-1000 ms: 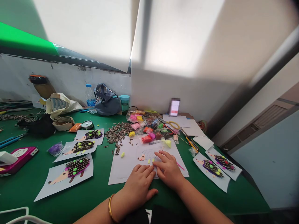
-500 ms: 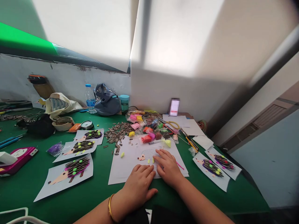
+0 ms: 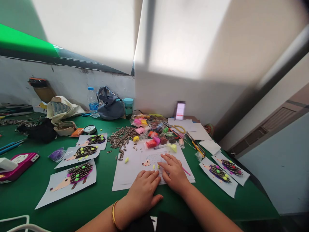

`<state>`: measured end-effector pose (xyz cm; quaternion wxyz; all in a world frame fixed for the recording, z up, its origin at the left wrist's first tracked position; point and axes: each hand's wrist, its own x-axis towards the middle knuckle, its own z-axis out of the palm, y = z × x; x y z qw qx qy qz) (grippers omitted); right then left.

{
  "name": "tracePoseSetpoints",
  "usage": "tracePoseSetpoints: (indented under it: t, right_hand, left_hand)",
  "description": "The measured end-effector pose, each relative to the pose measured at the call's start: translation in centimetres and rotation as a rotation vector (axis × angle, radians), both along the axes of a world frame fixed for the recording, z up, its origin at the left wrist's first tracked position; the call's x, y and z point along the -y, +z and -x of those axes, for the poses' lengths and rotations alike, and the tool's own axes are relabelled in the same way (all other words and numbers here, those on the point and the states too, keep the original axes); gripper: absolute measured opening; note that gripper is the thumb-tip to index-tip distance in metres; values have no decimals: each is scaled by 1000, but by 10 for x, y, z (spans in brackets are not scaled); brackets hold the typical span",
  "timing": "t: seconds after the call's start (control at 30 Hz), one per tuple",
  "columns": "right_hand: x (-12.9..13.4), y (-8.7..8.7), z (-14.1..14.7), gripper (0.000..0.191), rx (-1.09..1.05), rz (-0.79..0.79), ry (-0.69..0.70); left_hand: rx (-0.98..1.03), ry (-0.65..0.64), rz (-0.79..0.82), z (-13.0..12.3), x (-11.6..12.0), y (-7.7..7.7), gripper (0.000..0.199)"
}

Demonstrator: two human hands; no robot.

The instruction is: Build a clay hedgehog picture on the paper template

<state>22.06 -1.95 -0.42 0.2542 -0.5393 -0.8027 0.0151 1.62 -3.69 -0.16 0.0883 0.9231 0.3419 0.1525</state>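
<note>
two bare hands over matte white paper sheets (image 3: 120, 180): the left hand (image 3: 143, 191) lies flat, palm down, fingers together, thumb out wide; the right hand (image 3: 175, 174) has its fingers spread, tips at the drawing's right side. can't tell if anything's under either set of tips. the dotted, rounded hedgehog drawing w/ a smooth peach face (image 3: 146, 162) sits mid-sheet, just beyond the hands. striped, pointed brown seeds (image 3: 123, 137) in a loose heap; soft, bright clay-like lumps in crinkly clear plastic bags (image 3: 151, 143) nearby.

counts: 1 thin pink stick (image 3: 186, 171) by the r. hand; 2 small lime oval pieces (image 3: 154, 167) below the drawing, 1 more lime piece (image 3: 126, 160) near the seeds; 5 seed-spined hedgehog cards (image 3: 70, 180), 3 left, 2 right; seeds too many to count.

vs 1 sec ago: r. fingers slightly farther up the sheet; l. hand & lime pcs unmoved.
</note>
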Motion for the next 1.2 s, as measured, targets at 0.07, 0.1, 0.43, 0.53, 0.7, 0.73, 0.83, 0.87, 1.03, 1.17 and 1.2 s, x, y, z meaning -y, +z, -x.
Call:
tracePoseSetpoints:
  t: [0.07,0.1,0.43,0.53,0.7,0.73,0.83,0.87,1.03,1.17,1.2]
  right_hand:
    - [1,1,3,40,14,-3,34]
    - [2,1,4,39,25,6,52]
    - [0,3,4,38,20,60,50]
    - [0,3,-1,33,-14,50,-21]
    - [1,4,0,33,8,47,-18]
    - [1,4,0,33,16,47,-17]
    - [1,4,2,32,30,28,-19]
    - [1,4,2,32,33,18,-15]
    - [3,3,1,30,42,1,13]
    - [4,3,0,29,38,-17,28]
    - [4,3,0,29,35,-21,31]
  left_hand:
    - [8,0,0,0,0,0,61]
    - [13,2,1,-1,0,0,60]
    - [27,0,-5,-1,-1,1,58]
    - [15,-6,1,0,-1,2,59]
    - [8,-1,15,-1,1,3,60]
    - [7,0,16,-1,1,4,60]
    - [6,-1,21,-1,1,4,59]
    - [6,-1,21,-1,1,5,59]
    - [8,0,19,-1,0,4,60]
    - [14,-3,18,0,0,2,62]
    - [15,-4,16,0,0,2,62]
